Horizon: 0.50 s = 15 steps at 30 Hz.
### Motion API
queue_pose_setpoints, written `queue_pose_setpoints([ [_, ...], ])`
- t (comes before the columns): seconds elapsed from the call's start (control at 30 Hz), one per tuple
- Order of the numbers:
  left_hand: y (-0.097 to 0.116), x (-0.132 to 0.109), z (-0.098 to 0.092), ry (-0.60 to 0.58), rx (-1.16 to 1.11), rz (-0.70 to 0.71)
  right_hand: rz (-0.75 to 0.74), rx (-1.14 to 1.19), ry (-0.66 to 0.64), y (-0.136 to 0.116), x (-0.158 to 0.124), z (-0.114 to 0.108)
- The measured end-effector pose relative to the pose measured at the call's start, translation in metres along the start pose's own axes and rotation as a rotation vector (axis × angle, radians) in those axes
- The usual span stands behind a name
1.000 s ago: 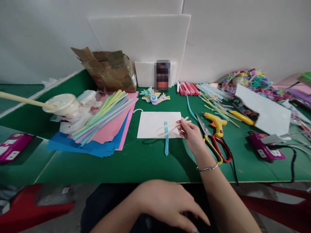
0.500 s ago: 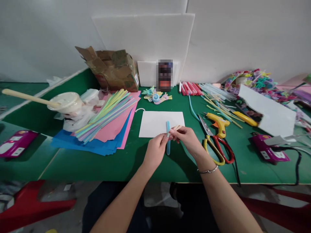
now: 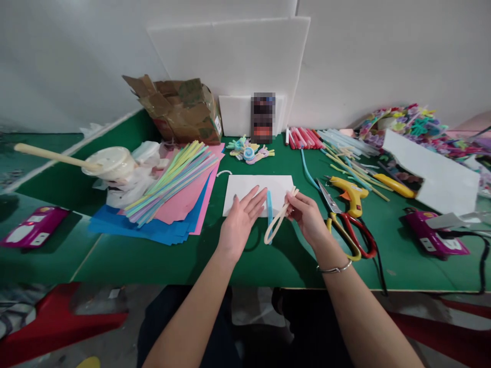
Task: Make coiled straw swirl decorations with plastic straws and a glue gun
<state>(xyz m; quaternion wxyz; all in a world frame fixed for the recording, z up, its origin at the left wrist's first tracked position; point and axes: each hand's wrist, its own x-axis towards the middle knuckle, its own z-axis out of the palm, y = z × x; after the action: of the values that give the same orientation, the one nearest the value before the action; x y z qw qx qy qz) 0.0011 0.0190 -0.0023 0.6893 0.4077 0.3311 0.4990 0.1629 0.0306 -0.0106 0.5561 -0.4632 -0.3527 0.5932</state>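
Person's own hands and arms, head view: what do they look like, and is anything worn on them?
The left hand and right hand are ungloved. The left forearm and right forearm show no sleeves. A thin silver-coloured bracelet circles the right arm near the wrist; none shows on the left.

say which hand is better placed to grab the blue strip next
Likely the left hand: it's open, free and beside the blue strip, while the right hand holds the cream loop.
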Motion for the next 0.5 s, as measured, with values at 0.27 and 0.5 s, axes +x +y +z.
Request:
queue_pose_setpoints([
  [0.27, -0.011, -0.007, 0.003, 0.296, 0.955, 0.447, -0.076, -0.171, -0.172, -0.001, -0.007, 0.005],
  [0.5, -0.01, -0.007, -0.001, 0.315, 0.981, 0.415, -0.196, -0.359, -0.369, 0.002, -0.014, 0.012],
])
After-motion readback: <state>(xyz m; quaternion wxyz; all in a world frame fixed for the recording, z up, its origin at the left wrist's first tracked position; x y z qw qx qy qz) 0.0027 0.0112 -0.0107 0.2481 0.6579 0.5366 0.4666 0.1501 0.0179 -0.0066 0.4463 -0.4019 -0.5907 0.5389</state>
